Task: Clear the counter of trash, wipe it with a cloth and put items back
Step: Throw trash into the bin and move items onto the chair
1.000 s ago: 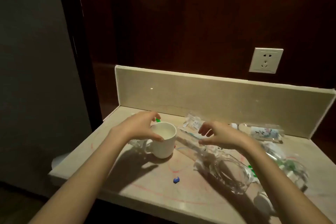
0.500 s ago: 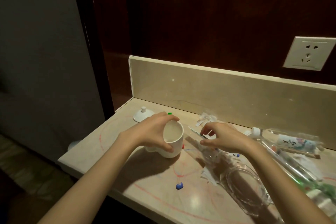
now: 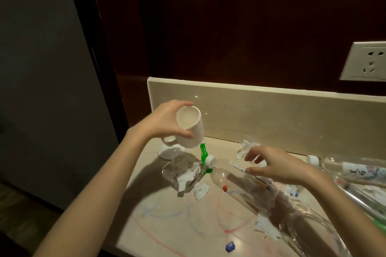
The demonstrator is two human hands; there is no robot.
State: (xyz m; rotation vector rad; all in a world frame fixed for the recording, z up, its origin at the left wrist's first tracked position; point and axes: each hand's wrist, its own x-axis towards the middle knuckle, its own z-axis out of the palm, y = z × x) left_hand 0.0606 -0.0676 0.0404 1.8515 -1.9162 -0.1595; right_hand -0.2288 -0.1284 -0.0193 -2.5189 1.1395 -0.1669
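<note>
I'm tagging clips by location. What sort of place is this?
Probably a hotel room's drinks nook, though that is a guess: a narrow beige stone counter with a backsplash, set in dark wood panelling, a wall socket, a white mug and empty water bottles.

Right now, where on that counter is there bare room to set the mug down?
Barest patch: the counter front-left, between its front edge, the crumpled wrapper and the blue cap. Crowded: the middle and right, with bottles and paper scraps. The left hand holds the mug.
</note>
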